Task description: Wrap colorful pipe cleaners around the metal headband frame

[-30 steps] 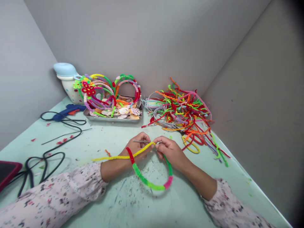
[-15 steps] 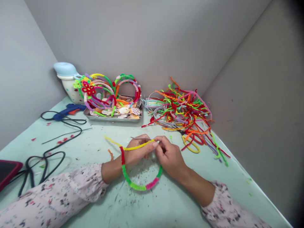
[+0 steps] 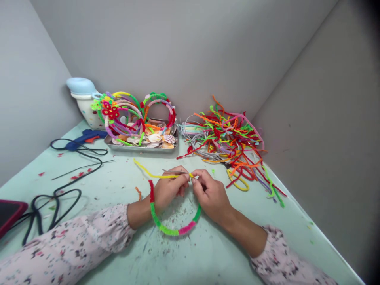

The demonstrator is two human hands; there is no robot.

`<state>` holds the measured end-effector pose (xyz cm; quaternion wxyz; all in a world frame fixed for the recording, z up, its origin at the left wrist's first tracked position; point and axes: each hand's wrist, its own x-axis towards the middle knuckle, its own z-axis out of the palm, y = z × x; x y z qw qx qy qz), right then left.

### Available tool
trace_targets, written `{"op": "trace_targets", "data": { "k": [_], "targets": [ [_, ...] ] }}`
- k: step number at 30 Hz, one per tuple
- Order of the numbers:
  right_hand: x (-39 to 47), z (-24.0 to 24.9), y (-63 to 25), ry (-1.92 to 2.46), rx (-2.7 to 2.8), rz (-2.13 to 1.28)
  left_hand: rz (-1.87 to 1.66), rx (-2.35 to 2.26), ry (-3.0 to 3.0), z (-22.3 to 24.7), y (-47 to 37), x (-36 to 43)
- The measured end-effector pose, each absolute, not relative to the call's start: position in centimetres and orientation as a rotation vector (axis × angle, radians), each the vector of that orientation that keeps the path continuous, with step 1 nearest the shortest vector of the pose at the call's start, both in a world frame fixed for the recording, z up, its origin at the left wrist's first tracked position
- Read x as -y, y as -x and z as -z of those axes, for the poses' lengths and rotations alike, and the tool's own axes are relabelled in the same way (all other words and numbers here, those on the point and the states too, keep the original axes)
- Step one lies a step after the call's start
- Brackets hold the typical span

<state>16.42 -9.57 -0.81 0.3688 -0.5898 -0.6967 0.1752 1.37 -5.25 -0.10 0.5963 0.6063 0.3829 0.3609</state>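
Observation:
A headband (image 3: 168,230) wrapped in red, green and pink fuzzy sections curves below my hands. My right hand (image 3: 212,194) is closed around its right side, thumb and finger pinching where a short yellow winding shows. Close beside it, my left hand (image 3: 172,186) pinches a yellow pipe cleaner (image 3: 151,173), whose loose tail points up and left past the wrist. A thin grey end (image 3: 170,171) sticks out leftward above the left fingers; I cannot tell whether it belongs to the headband. The headband's red end stands free by my left wrist.
Finished headbands (image 3: 127,109) and shells fill a metal tray (image 3: 142,149) at the back. A heap of pipe cleaners (image 3: 228,134) lies at right. A blue glue gun (image 3: 81,139), its black cord (image 3: 56,198), a lidded cup (image 3: 86,103) and a red-edged device (image 3: 12,215) stand left.
My left hand has drawn in its thumb and now grips the yellow pipe cleaner further along. The yellow tail has shifted up, away from the headband's red end. The headband has moved slightly left.

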Motion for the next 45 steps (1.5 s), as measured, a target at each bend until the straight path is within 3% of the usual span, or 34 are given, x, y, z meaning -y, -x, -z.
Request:
{"op": "trace_targets", "data": {
  "k": [45],
  "targets": [
    [9.3,1.0,-16.8,1.288,1.498,-1.065,-0.909,-0.944,-1.599,-0.3,-1.4,5.2]
  ]
}}
